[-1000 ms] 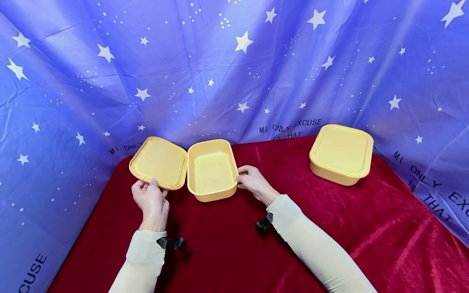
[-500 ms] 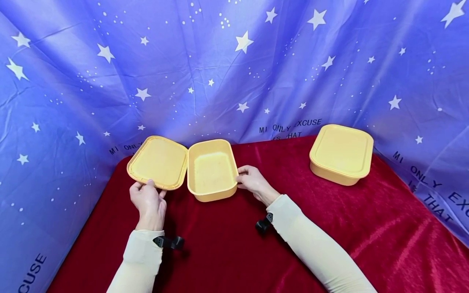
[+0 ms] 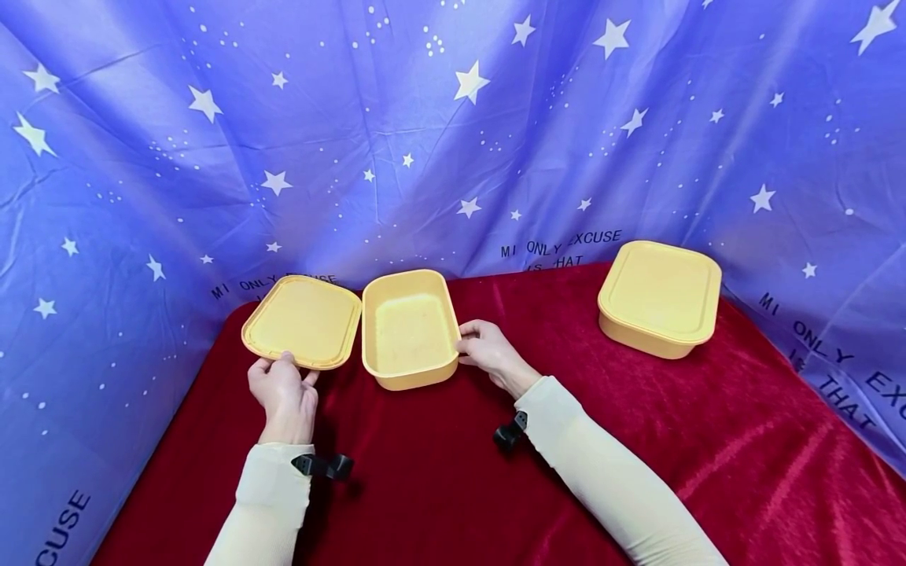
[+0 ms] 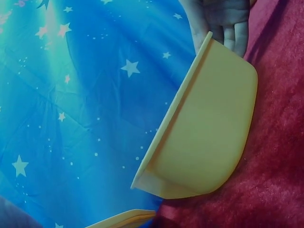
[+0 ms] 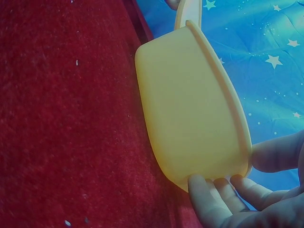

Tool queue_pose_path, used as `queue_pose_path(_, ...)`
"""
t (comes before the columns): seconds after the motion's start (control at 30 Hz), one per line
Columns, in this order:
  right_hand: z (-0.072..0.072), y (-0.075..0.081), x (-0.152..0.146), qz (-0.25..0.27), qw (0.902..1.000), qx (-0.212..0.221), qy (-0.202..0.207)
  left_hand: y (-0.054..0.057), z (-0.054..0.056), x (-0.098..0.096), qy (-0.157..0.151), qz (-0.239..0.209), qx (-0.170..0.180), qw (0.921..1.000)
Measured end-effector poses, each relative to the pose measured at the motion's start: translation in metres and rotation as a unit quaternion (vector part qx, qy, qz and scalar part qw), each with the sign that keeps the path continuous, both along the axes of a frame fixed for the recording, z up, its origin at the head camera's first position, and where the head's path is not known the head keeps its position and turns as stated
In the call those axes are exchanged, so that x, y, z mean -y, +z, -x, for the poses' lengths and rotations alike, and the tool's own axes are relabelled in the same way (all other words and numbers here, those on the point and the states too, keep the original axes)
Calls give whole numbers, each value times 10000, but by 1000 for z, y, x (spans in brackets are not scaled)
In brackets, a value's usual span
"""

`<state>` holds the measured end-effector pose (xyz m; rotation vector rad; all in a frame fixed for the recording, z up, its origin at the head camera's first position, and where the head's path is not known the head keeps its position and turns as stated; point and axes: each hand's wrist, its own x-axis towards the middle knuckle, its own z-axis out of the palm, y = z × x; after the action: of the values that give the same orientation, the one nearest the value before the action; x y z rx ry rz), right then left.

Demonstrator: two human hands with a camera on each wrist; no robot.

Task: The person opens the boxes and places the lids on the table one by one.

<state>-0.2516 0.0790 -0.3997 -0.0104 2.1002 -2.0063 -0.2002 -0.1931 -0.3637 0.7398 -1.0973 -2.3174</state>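
My left hand (image 3: 285,397) pinches the near edge of a yellow square lid (image 3: 303,321), thumb on top and other fingers underneath. The lid lies left of an open yellow food container (image 3: 410,334), with a thin gap between them. From the right, my right hand (image 3: 488,354) holds the container's side wall. The right wrist view has its fingertips (image 5: 197,183) against the wall and the thumb at the rim. Inside, the container is bare. Only a sliver of the lid (image 4: 126,219) enters the left wrist view, where the left hand is hidden.
A second yellow container (image 3: 658,303) with its lid on stands at the back right of the table. Dark red velvet cloth (image 3: 439,487) covers the tabletop. A blue star-printed curtain (image 3: 396,118) hangs behind and along both sides.
My left hand has shifted slightly left with the lid. The lid's far edge has come down, so it lies flatter and stands apart from the container. The right hand and container stay put.
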Motion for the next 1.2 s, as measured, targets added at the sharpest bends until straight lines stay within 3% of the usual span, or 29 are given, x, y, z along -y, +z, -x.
queue_pose_path(0.87,0,0,1,-16,10000,13,-10,-3,3,12,-141,-907,139,9957)
queue_pose_path(1.2,0,1,1,-16,10000,17,5,-6,4,20,-111,-1311,586,9896)
